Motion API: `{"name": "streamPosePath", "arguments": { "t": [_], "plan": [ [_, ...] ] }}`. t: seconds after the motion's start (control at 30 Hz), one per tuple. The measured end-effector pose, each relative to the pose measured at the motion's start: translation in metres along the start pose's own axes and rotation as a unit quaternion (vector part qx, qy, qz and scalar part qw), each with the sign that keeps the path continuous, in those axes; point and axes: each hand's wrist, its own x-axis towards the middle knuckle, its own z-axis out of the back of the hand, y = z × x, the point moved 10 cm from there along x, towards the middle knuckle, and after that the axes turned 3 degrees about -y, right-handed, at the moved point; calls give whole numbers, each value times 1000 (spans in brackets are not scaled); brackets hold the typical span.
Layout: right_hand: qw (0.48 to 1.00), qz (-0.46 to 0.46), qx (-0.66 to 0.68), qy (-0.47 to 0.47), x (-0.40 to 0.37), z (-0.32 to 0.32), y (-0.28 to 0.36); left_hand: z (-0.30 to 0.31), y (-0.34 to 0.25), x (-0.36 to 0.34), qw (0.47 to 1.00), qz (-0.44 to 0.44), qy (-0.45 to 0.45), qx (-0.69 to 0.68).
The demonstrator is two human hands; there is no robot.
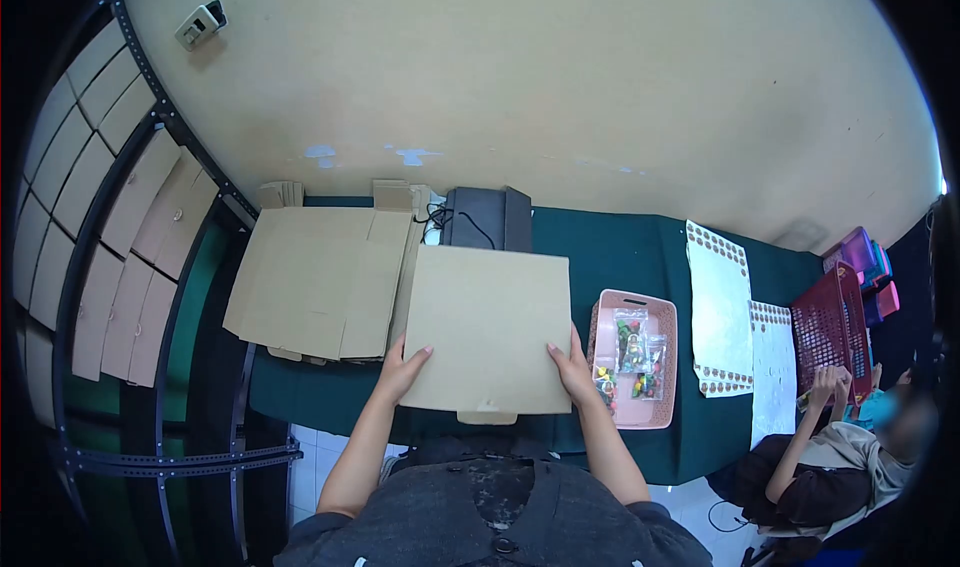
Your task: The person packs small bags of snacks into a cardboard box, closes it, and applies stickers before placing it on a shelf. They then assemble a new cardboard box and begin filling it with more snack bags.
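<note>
A beige wall [520, 87], with pale blue patches low on its surface, spans the view behind the counter [630, 257], which is covered in dark green cloth. At the far left stands a dark metal rack [165, 459] filled with closed cardboard boxes [135, 317]. On the left part of the counter lies a stack of flat cardboard [318, 282], its edges uneven. At the lower right, another person [850, 467] sits beside the counter, both hands raised near a maroon basket.

The cardboard piece [487, 329] is in front of the wearer, over the near middle of the counter, with a small tab at its near edge; whether it touches the cloth cannot be told. White sheets [722, 307] edged with small round prints lie to the right, next to the maroon basket [830, 332]. Nearer the middle sits a pink basket [668, 367] holding clear packets [632, 339] of colorful small items. Behind the cardboard piece is a dark case [485, 219] with black cable [437, 217] beside it.

The left hand [404, 370] and right hand [573, 369] each have a grip clamped on opposite sides of the cardboard piece, thumbs on top.
</note>
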Motion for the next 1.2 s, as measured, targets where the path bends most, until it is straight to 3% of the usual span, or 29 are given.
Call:
{"name": "streamPosePath", "arguments": {
  "t": [0.1, 0.2, 0.27, 0.33, 0.4, 0.43, 0.5, 0.53, 0.6, 0.73, 0.8, 0.93, 1.03, 1.2],
  "plan": [
    [1000, 4, -20, 14, 27, -5, -8, 12, 5, 25, 991, 2, -33, 131],
    [998, -4, -57, 14, 35, -4, -15, 15, 7, 40, 992, -54, -22, 112],
    [947, 113, -299, -16, 27, -5, 7, 15, 8, 35, 993, -75, -5, 88],
    [944, 125, -305, -13, 2, -11, 19, 21, 15, 28, 993, -72, -12, 91],
    [857, 203, -468, 66, -31, -41, 46, 27, 25, 17, 995, -57, -31, 76],
    [857, 200, -469, 67, -42, -45, 54, 31, 30, 12, 996, -39, -49, 63],
    [792, 222, -533, 198, -70, -77, 46, 31, 35, 3, 997, -26, -47, 53],
    [794, 218, -532, 198, -72, -79, 42, 32, 36, 0, 998, -18, -47, 43],
    [714, 264, -609, 222, -78, -90, 32, 34, 29, -3, 996, -37, -56, 64],
    [730, 332, -571, 175, -69, -87, 75, 46, 3, -9, 993, -43, -107, 40],
    [750, 376, -490, 236, -72, -88, 87, 57, -8, -11, 989, -54, -132, 26],
    [783, 444, -409, 149, -62, -72, 167, 73, -28, -12, 981, -105, -163, 16],
    [755, 486, -432, 84, -44, -70, 229, 85, -57, -29, 938, -197, -270, -96],
    [736, 498, -456, 52, -11, -76, 288, 82, -62, -49, 877, -277, -373, -123]
  ]
}}
